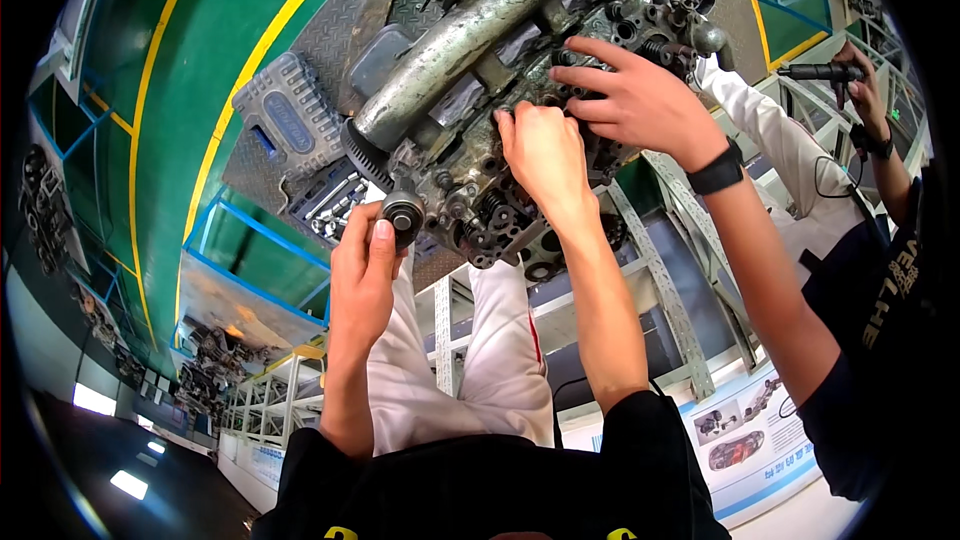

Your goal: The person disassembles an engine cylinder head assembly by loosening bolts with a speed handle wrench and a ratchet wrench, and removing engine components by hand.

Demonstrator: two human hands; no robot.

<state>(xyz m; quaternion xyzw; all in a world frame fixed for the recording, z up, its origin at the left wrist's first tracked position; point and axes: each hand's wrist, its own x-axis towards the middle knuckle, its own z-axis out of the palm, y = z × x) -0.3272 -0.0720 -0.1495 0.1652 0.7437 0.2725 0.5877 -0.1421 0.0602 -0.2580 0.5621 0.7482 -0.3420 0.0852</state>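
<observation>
A greasy metal engine cylinder head [470, 205] with a long silvery pipe [450, 50] along its far side lies in front of me. My left hand [365, 275], at the near left corner of the engine, is closed round a ratchet wrench [403, 215] whose round dark head faces up. My right hand [545, 150] rests on the middle of the engine with its fingers curled down. What those fingertips grip, if anything, is hidden. Just right of it, a co-worker's hand [640, 100] with a black wristband spreads its fingers over the engine.
An open grey socket set case [290, 120] with metal sockets [335, 205] lies left of the engine on the tread-plate bench top. At the right, the co-worker's other hand [870, 90] holds a black handled device [820, 71]. White metal frames [660, 290] stand below the engine.
</observation>
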